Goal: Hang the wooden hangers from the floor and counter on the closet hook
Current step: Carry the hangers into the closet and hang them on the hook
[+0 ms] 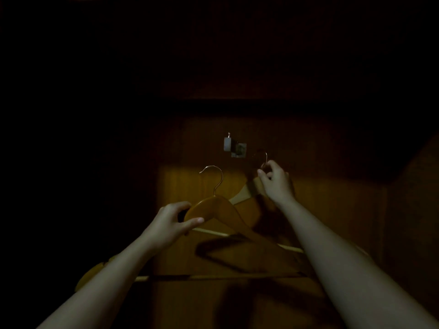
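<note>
Dim closet wall (332, 210), hook (235, 147) above; left grip (171, 222) holds hanger (213, 207), right grip (276, 180) second hanger (247, 192).

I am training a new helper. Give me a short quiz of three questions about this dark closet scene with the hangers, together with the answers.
1. True or false: a hanger already hangs on the closet hook.
2. Where does the left hand grip the first hanger? A) its metal hook B) one wooden shoulder end C) the bottom bar
3. Fill in: the right hand holds the second hanger up by its metal ____.

Key: 1 false; 2 B; 3 hook.
</note>
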